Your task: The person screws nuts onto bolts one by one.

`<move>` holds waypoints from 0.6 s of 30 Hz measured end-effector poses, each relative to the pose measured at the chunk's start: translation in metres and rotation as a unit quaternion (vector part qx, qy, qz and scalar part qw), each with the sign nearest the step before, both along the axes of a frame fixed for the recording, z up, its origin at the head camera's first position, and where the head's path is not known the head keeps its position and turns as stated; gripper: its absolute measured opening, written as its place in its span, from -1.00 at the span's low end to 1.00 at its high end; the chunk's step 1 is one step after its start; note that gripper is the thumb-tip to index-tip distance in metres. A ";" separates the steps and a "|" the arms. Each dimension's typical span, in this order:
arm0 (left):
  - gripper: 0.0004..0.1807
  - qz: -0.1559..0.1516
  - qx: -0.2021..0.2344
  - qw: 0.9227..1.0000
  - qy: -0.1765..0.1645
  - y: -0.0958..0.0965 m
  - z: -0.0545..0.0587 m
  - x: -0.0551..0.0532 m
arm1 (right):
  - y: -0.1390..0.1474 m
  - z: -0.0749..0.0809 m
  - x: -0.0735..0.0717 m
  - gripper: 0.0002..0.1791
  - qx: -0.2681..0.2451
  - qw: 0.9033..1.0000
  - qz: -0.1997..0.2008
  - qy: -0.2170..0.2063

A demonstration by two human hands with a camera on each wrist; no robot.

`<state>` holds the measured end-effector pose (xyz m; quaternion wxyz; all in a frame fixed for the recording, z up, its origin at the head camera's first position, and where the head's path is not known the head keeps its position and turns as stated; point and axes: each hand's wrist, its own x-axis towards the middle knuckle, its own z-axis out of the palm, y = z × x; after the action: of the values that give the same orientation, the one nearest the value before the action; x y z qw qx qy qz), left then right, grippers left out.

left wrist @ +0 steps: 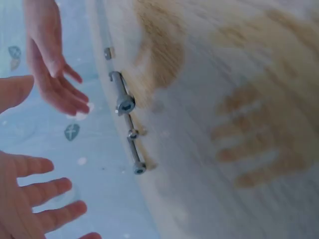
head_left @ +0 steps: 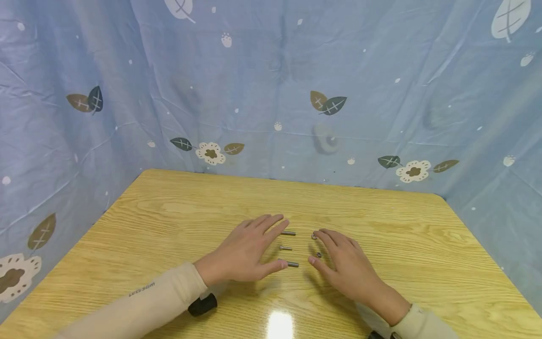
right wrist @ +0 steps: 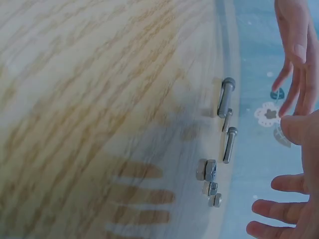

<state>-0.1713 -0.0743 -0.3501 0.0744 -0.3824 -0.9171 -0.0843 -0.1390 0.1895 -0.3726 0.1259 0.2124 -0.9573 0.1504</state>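
Over the left part of the small hardware, my left hand (head_left: 250,249) hovers palm down with fingers extended and nothing in its grasp. Beneath its fingertips and thumb lie three metal socket-head bolts in a column: a far bolt (head_left: 289,233), a smaller middle bolt (head_left: 285,248) and a near bolt (head_left: 292,264). My right hand (head_left: 349,266) hangs to the right, fingers loosely bent, holding nothing. Its index fingertip overlaps a far nut (head_left: 314,236) in the head view, and a small nut (head_left: 319,254) sits between index finger and thumb. A larger nut (right wrist: 211,170) shows in the right wrist view.
The hardware rests on a wood-grain table (head_left: 178,207) with a glossy surface. A blue curtain (head_left: 262,70) printed with leaves and flowers hangs along its back and sides. Dark wrist devices, such as a black one (head_left: 202,305), sit under the cream sleeves.
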 end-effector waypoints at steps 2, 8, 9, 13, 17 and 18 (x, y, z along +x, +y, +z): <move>-0.15 -0.001 0.015 1.000 -0.012 0.001 0.000 0.000 | 0.000 0.000 0.000 -0.36 -0.008 1.000 -0.001 0.000; -0.23 0.008 0.086 0.995 -0.045 0.001 -0.001 0.001 | 0.001 0.000 -0.001 -0.41 -0.061 0.998 -0.003 -0.018; -0.26 0.009 0.104 0.993 -0.053 0.002 -0.002 0.001 | 0.001 0.001 -0.001 -0.41 -0.071 0.997 -0.005 -0.022; -0.38 0.015 0.184 0.976 -0.119 0.003 -0.002 0.000 | 0.004 0.005 0.000 -0.44 -0.097 0.995 -0.008 -0.030; -0.43 0.005 0.251 0.951 -0.178 0.004 -0.005 -0.002 | 0.005 0.005 -0.002 -0.48 -0.133 0.990 -0.005 -0.046; -0.45 0.001 0.264 0.946 -0.188 0.004 -0.007 -0.003 | 0.005 0.004 -0.002 -0.49 -0.145 0.988 -0.002 -0.050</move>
<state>-0.1742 -0.0704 -0.3567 -0.0010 -0.3250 -0.8596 -0.3942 -0.1415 0.1949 -0.3687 0.1074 0.1821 -0.9308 0.2982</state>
